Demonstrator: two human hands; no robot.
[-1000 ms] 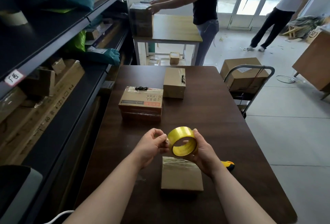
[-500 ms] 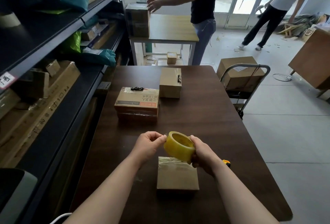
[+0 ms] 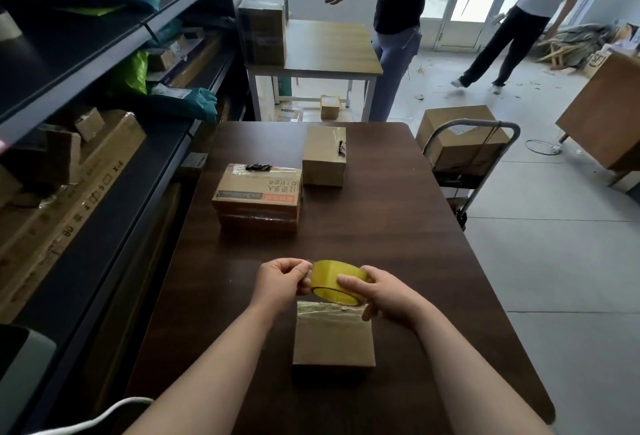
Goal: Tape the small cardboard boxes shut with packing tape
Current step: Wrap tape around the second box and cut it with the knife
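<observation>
Both hands are up over the near part of the desk (image 3: 398, 226). The right hand (image 3: 384, 292) has the yellow tape roll (image 3: 334, 282), with fingers curled over the top and thumb underneath, so that grip is clamped on it. The left hand (image 3: 280, 282) pinches at the roll's left rim, fingertips bunched tight. Can't tell if it actually has the loose tape end.

The roll sits just above the far edge of the small box (image 3: 334, 337). That box lies flat on the desk between the two forearms, near the front edge, with a shiny strip of tape across its far end.

Further up the desk there's a printed box (image 3: 258, 192) left of centre and a plain box (image 3: 323, 157) just beside its far right corner. Both are well apart from the hands, with a wide bare stretch of wood in between. The desk's right side is bare all the way along its edge.

Dark shelving (image 3: 104, 53) runs tight along the left edge. A trolley (image 3: 485, 157) carrying a carton stands off the right edge, near the far corner.
</observation>
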